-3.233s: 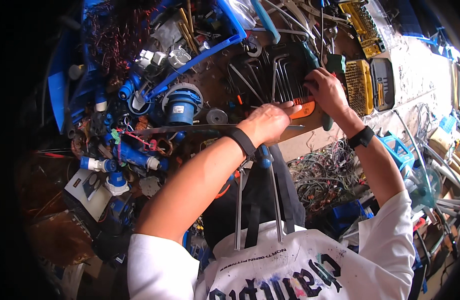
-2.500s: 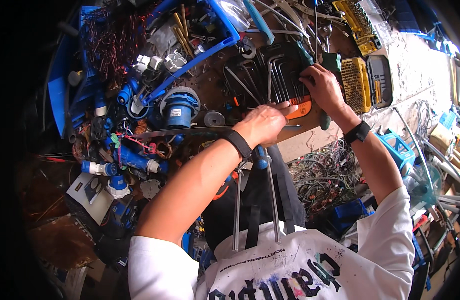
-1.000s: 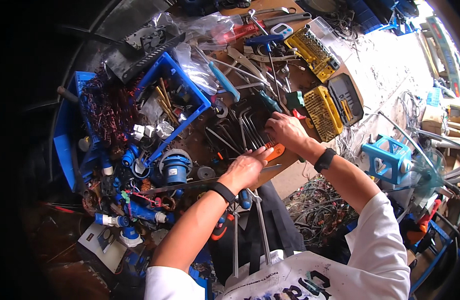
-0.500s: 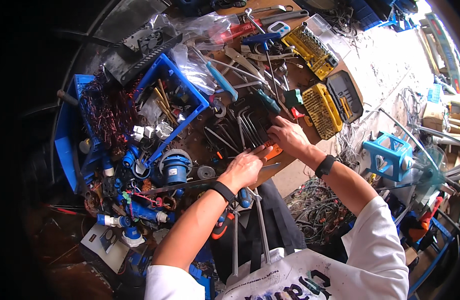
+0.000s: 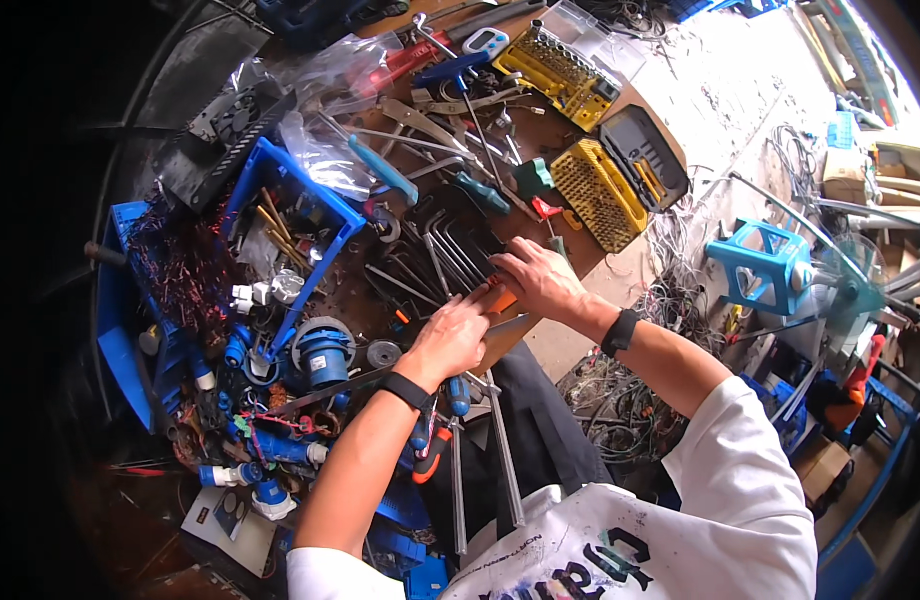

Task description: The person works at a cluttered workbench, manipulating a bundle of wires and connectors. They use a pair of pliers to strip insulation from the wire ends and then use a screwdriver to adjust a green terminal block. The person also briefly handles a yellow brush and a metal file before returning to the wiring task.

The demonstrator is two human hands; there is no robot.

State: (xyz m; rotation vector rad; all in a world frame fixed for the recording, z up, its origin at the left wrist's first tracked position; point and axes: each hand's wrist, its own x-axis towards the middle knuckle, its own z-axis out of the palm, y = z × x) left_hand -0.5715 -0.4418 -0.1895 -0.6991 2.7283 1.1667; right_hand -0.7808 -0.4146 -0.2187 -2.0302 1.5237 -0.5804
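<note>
My left hand [image 5: 450, 335] is at the table's near edge, its fingers together and reaching to an orange piece [image 5: 499, 297] under the fingertips. From the other side my right hand [image 5: 542, 284] bends its fingers onto the same piece; its far fingertips come close to the hex keys. Several black L-shaped hex keys [image 5: 458, 258] lie side by side just beyond both hands. How the orange piece joins them is hidden by my fingers. A teal-handled screwdriver [image 5: 483, 193] lies past the keys.
Left of the hands stand a blue bin [image 5: 330, 245] of mixed parts and a blue industrial plug [image 5: 325, 358]. Open yellow bit cases [image 5: 600, 195] and a socket set [image 5: 555, 75] lie at the right. Long metal rods [image 5: 502, 450] lean against the near edge. Tangled cables [image 5: 620, 400] cover the floor.
The whole view has shifted, so the table and hands appear farther left. Both hands stay at the orange piece beside the hex keys, with little change in grip.
</note>
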